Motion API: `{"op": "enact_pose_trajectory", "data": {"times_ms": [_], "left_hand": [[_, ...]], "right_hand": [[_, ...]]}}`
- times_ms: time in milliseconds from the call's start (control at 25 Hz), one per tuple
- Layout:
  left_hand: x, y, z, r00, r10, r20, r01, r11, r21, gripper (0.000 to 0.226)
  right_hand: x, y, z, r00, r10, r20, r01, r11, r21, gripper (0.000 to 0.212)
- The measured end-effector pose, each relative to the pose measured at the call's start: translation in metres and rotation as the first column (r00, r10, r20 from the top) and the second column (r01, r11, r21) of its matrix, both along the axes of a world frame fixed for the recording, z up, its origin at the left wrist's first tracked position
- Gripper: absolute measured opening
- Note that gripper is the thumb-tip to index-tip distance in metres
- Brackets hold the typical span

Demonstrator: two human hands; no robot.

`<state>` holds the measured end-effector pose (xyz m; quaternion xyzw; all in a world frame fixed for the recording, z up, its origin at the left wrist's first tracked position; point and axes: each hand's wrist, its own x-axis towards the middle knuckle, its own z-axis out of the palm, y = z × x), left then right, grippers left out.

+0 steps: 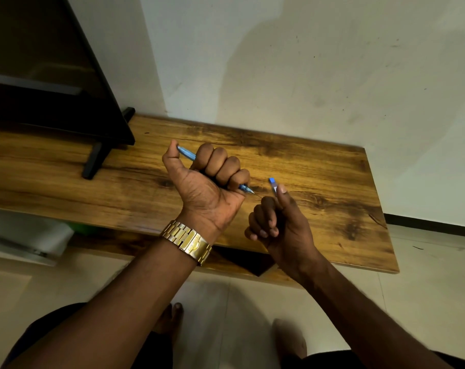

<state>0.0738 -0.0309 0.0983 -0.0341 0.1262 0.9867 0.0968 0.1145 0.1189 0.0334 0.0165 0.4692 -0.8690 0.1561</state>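
My left hand (210,179) is a fist around a light blue mechanical pencil (186,153). The pencil's back end sticks out by the thumb and its tip (248,189) points right from under the little finger. My right hand (278,222) pinches a small blue-capped lead case (273,183) between thumb and curled fingers, just right of the pencil tip. A thin lead seems to run from the tip toward the right hand. Both hands hover above the wooden table (319,177). A gold watch (187,242) sits on my left wrist.
A black TV screen on a stand (55,83) fills the table's left end. A pale wall (305,62) runs behind the table. Tiled floor (239,302) and my feet lie below. White and green things (26,235) sit under the table at left.
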Motion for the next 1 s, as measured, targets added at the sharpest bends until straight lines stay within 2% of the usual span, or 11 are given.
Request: {"op": "enact_pose_trajectory", "data": {"times_ms": [240, 1000], "left_hand": [[-0.0005, 0.002, -0.0014, 0.999, 0.019, 0.03, -0.019, 1.0, 0.01, 0.065], [-0.0013, 0.0027, -0.0037, 0.997, 0.052, 0.056, -0.052, 0.999, -0.007, 0.065]], "right_hand": [[0.0067, -0.0025, -0.0014, 0.993, 0.103, -0.064, -0.105, 0.994, -0.027, 0.068], [0.0069, -0.0102, -0.006, 0.996, 0.016, -0.085, -0.001, 0.984, 0.179, 0.066]]}}
